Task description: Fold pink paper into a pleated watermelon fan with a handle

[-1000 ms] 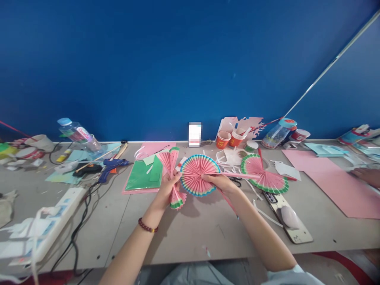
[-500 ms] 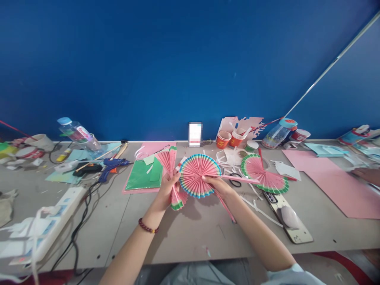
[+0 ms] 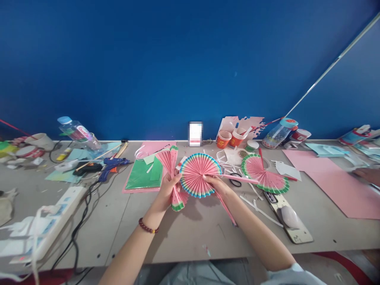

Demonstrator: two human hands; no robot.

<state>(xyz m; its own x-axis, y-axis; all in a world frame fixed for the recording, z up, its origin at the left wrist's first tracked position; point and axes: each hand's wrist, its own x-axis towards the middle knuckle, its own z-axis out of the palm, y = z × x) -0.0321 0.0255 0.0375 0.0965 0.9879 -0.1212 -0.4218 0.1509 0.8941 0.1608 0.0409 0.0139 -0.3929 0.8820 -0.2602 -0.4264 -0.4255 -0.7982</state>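
My left hand (image 3: 170, 190) is closed around the middle of a pleated pink paper fan (image 3: 168, 163) with green-and-white ends, pinched in at its waist. In my right hand (image 3: 216, 186) is a round pleated paper fan (image 3: 196, 174), pink with a blue-and-white rim, spread into a disc. Its two pink sticks reach out past my right fingers, one to the right and one down. The thumb presses near the disc's centre; the fingers behind it are hidden. To the right, another pink fan with a green rim (image 3: 274, 181) lies part open on the table.
Left of my arms lie a blue glue gun (image 3: 111, 168), a power strip (image 3: 55, 221) with cables, and green paper (image 3: 142, 176). Rightward are scissors (image 3: 236, 180), a phone (image 3: 299, 235) under a mouse (image 3: 289, 217), paper cups (image 3: 223, 139) and pink sheets (image 3: 341, 190). Another person's hand (image 3: 366, 174) rests far right.
Both my hands keep their grips, and the fans have barely moved. The other person's hand at the far right has shifted slightly.
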